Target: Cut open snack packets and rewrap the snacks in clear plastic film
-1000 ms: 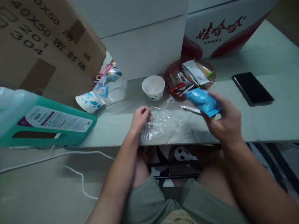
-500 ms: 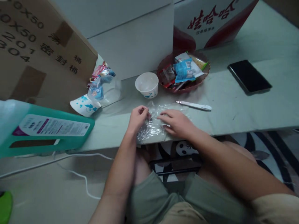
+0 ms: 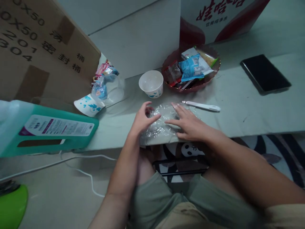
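A crumpled sheet of clear plastic film [image 3: 158, 129] lies near the front edge of the table, between my two hands. My left hand [image 3: 143, 119] is at its left side, thumb and fingers spread apart over the film's edge. On the other side, my right hand [image 3: 187, 122] rests on the film with its fingers spread. Neither hand grips anything that I can see. Just behind the film stands a white paper cup [image 3: 151, 84] with a blue leaf print. A white craft knife [image 3: 202, 106] lies to the right, beyond my right fingertips.
A red-brown bowl [image 3: 197, 88] of wrapped snacks stands behind the knife, with a black phone [image 3: 265, 73] farther right. At left are a tipped paper cup [image 3: 88, 105], a jug of green liquid [image 3: 78, 140] and a cardboard box [image 3: 62, 70]. A white carton [image 3: 224, 22] stands at the back.
My left hand has opened from a pinch, its thumb and fingers now apart. My right hand's fingers have spread wider on the film. The view has shifted slightly.
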### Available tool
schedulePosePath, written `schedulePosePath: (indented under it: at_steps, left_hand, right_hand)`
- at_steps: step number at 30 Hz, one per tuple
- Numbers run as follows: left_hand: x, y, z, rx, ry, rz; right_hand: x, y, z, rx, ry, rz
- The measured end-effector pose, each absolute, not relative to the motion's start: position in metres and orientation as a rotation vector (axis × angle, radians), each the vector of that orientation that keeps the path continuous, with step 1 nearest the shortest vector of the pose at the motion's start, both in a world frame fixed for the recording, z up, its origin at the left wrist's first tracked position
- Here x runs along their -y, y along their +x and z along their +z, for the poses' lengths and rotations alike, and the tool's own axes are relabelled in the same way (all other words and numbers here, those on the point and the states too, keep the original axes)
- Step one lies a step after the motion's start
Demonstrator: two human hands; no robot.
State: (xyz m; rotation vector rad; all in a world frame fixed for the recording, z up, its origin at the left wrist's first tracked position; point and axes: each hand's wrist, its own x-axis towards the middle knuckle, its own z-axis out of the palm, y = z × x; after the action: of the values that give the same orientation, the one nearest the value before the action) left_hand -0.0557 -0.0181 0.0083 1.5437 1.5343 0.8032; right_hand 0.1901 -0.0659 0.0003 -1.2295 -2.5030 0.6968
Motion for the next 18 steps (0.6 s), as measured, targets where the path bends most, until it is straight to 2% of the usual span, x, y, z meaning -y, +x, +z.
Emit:
schedulePosePath:
  at_steps: [5, 11, 18]
  left_hand:
    - [0.020, -0.050, 0.004, -1.559, 1.743, 0.655]
    - [0.016, -0.060, 0.008, -1.497, 1.251, 0.823]
    - [0.019, -0.064, 0.031, -1.359, 0.955, 0.736]
  right_hand:
    - [0.063, 0.194, 0.002, 2.385, -1.197, 0.623]
    - [0.059, 0.207, 0.001, 2.187, -1.445, 0.650]
    - [0.055, 0.216, 0.006, 1.889, -1.493, 0.367]
